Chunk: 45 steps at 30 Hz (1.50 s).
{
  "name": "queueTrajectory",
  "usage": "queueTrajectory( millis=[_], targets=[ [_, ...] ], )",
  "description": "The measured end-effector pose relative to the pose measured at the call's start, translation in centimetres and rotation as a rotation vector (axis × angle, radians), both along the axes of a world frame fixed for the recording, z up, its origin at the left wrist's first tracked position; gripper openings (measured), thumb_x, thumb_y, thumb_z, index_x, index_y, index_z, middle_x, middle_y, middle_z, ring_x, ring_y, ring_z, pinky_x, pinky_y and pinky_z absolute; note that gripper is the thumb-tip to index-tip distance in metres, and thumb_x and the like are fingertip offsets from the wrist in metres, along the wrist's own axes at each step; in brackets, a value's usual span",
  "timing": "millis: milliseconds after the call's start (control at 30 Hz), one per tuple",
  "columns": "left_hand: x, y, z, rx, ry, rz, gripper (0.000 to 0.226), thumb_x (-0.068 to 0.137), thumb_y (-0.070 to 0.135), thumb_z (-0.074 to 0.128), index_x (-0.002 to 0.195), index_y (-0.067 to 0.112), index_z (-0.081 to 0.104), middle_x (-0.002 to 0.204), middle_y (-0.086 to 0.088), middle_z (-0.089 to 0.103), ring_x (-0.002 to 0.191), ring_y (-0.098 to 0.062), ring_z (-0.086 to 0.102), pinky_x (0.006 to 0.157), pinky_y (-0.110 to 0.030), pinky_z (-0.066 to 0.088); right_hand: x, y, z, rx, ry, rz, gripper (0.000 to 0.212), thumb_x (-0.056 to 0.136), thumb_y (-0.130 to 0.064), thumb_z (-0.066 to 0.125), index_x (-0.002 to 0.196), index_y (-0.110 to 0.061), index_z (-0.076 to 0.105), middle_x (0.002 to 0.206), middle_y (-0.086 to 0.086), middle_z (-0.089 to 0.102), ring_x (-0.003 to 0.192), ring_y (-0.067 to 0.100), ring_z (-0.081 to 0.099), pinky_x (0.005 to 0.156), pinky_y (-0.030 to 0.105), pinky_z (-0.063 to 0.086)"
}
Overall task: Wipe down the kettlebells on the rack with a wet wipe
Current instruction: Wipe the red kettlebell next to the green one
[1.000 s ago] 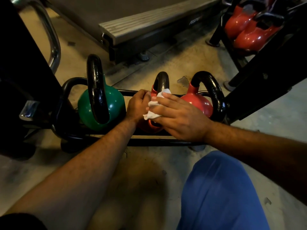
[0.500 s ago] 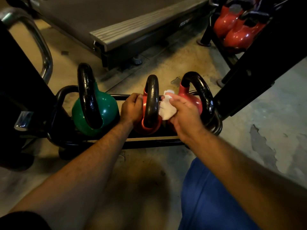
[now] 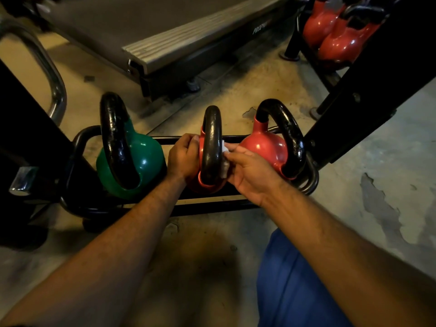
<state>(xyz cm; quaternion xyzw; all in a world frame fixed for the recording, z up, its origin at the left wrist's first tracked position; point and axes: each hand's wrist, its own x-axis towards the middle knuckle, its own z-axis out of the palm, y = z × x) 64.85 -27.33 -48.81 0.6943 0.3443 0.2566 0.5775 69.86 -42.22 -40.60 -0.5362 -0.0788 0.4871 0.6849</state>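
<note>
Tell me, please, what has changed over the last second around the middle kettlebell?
The right hand slid the white wet wipe off the small red kettlebell's black handle onto its right side. The left hand still steadies the left side; the other kettlebells stayed put.

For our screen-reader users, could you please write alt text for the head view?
A right hand presses a white wipe against the middle red kettlebell while the left hand steadies it. A green kettlebell sits to its left on the floor rack, another red one to its right.

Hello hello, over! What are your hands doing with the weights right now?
Left hand steadying middle red kettlebell. Right hand pressing wet wipe against its handle. Nothing blocking.
</note>
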Motion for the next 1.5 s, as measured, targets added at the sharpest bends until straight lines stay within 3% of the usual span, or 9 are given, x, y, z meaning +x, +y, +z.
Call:
queueTrajectory(
  millis=[167,400,567,800,1000,1100,1233,1400,1500],
  targets=[
    [-0.1,0.0,-0.1,-0.011,-0.003,0.016,0.022,0.103,0.033,0.046,0.092,0.028,0.063,0.086,0.002,0.069,0.084,-0.018,0.066,0.08,-0.037,0.054,0.2,-0.3,1.8,-0.111,-0.064,0.179,0.041,0.106,-0.024,0.039,0.131,-0.001,0.061,0.108,0.009,0.072,0.106,0.021,0.067,0.099,0.037,0.053],
    [0.0,-0.1,0.0,-0.033,0.015,0.026,0.026,0.102,0.038,0.046,0.096,0.023,0.066,0.09,-0.003,0.07,0.087,-0.022,0.067,0.085,-0.046,0.056,-0.2,0.0,2.3,-0.267,-0.154,0.365,0.108,0.082,-0.091,0.012,0.137,-0.011,0.06,0.137,0.012,0.063,0.135,0.022,0.051,0.121,0.044,0.026],
    [-0.1,-0.3,0.3,-0.039,0.022,0.022,0.024,0.102,0.038,0.044,0.09,0.03,0.064,0.091,-0.005,0.069,0.088,-0.025,0.066,0.086,-0.049,0.055,0.1,-0.1,2.3,-0.36,-0.273,0.35,0.115,0.082,-0.09,0.005,0.112,-0.004,0.075,0.119,0.01,0.073,0.123,0.02,0.06,0.119,0.044,0.025],
    [-0.2,-0.3,0.2,-0.025,0.005,0.023,0.025,0.104,0.032,0.044,0.086,0.032,0.062,0.086,0.0,0.068,0.085,-0.02,0.065,0.082,-0.041,0.054,1.4,-0.4,3.0,-0.191,-0.145,0.312,0.11,0.084,-0.088,0.016,0.135,0.0,0.058,0.129,0.014,0.068,0.128,0.024,0.06,0.118,0.049,0.034],
    [0.0,-0.2,-0.2,-0.044,-0.022,0.044,0.024,0.103,0.031,0.047,0.085,0.03,0.063,0.084,-0.001,0.069,0.08,-0.017,0.065,0.076,-0.036,0.052,0.0,-0.8,2.7,-0.154,-0.307,0.329,0.102,0.079,-0.088,0.023,0.145,-0.015,0.051,0.135,0.005,0.065,0.13,0.014,0.057,0.117,0.043,0.034],
    [-0.1,-0.3,0.0,-0.035,-0.018,0.027,0.023,0.103,0.034,0.046,0.089,0.032,0.063,0.088,-0.001,0.069,0.085,-0.02,0.067,0.079,-0.039,0.054,-2.0,-1.4,0.8,-0.173,-0.572,0.275,0.07,0.09,-0.079,0.023,0.126,-0.034,0.063,0.115,-0.015,0.07,0.112,-0.007,0.06,0.102,0.029,0.04],
    [-0.2,-0.5,0.4,-0.044,-0.015,0.02,0.024,0.104,0.034,0.046,0.087,0.032,0.063,0.087,-0.001,0.069,0.086,-0.02,0.067,0.083,-0.042,0.055,-1.9,-1.6,0.3,-0.244,-0.735,0.272,0.079,0.076,-0.094,0.024,0.096,-0.032,0.068,0.074,-0.02,0.064,0.074,-0.006,0.059,0.081,0.027,0.045],
    [0.2,-0.3,0.1,-0.025,-0.018,0.047,0.025,0.103,0.03,0.047,0.085,0.031,0.063,0.085,0.002,0.068,0.083,-0.016,0.065,0.081,-0.039,0.053,-1.0,-1.3,1.4,-0.128,-0.246,0.219,0.104,0.077,-0.092,0.015,0.139,-0.018,0.056,0.128,0.004,0.07,0.124,0.013,0.061,0.114,0.039,0.036],
    [0.1,-0.1,-0.5,-0.023,-0.027,0.051,0.024,0.101,0.033,0.048,0.083,0.033,0.064,0.083,0.004,0.068,0.081,-0.016,0.065,0.081,-0.039,0.053,-0.2,-1.0,2.4,-0.029,0.041,0.197,0.122,0.069,-0.095,0.026,0.146,-0.002,0.047,0.138,0.017,0.062,0.132,0.028,0.056,0.12,0.048,0.032]
  ],
)
